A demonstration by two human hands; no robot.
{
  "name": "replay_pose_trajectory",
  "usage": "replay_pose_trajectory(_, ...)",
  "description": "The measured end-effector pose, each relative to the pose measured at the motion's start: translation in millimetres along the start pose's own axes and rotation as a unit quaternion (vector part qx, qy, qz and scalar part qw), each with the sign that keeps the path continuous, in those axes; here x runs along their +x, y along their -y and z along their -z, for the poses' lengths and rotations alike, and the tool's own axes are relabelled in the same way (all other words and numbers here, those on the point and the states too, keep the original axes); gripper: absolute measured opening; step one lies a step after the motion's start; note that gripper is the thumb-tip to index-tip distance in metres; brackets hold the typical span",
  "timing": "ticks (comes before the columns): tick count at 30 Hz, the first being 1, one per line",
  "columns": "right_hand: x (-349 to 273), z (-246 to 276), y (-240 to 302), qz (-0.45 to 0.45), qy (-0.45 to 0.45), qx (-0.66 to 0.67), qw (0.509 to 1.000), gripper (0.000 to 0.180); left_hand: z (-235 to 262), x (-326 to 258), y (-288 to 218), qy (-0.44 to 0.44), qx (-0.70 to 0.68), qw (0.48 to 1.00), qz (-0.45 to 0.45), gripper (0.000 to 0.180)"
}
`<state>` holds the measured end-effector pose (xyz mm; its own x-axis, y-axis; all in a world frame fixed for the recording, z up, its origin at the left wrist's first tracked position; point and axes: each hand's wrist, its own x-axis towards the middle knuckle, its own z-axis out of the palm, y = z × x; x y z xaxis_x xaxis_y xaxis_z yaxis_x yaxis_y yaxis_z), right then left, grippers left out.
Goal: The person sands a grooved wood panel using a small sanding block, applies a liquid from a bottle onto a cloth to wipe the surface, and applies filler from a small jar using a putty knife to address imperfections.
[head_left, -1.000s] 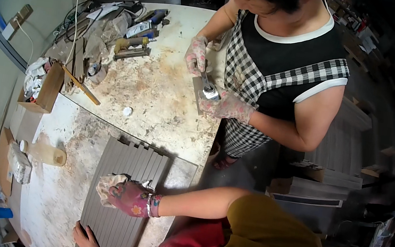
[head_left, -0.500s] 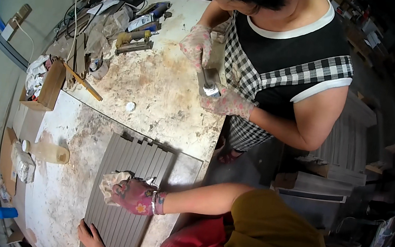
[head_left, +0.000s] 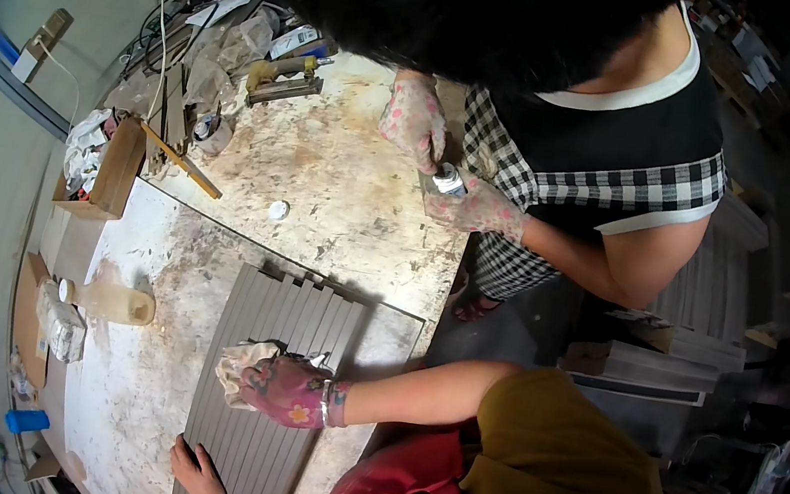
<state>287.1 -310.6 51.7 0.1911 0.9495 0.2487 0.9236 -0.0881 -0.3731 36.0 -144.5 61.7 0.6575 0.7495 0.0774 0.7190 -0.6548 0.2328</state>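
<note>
Several long grey strips [head_left: 276, 316] lie side by side on the worktable in front of me. My right hand [head_left: 288, 394], in a purple flowered glove, is closed on a crumpled whitish cloth [head_left: 242, 367] and presses it against the strips. Bare and with its fingers stretched out, my left hand [head_left: 199, 477] rests at the strips' near left edge. Across the corner, a person's gloved hand [head_left: 476, 208] holds a small bottle [head_left: 448, 180] with a white top, while their other gloved hand [head_left: 414, 123] is just beside it.
On the worktable [head_left: 342, 189] are a white cap [head_left: 279, 211], a bottle of yellowish liquid [head_left: 109, 303], a wrapped block [head_left: 61, 323], a wooden box of rags [head_left: 113, 172] and a yellowish nail gun [head_left: 283, 77]. A white cable [head_left: 162, 2] hangs at the left.
The whole view has shifted slightly. The other person's head has come lower and further over the table. My hands and the cloth keep about the same place on the strips.
</note>
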Motion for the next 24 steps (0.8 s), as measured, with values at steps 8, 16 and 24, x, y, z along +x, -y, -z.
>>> replay_pose_trajectory(8,0,28,1,0.0,0.087,-0.007,0.996,0.019,-4,-2,10,0.001,-0.005,1.0,0.0,0.046)
replay_pose_trajectory(16,-3,6,0,0.001,-0.002,-0.008,1.0,0.015,-1,-1,1,0.013,0.013,1.0,0.015,0.046)
replay_pose_trajectory(24,4,20,1,-0.015,0.089,0.023,0.996,0.02,-3,-2,6,0.012,0.008,1.0,0.002,0.044)
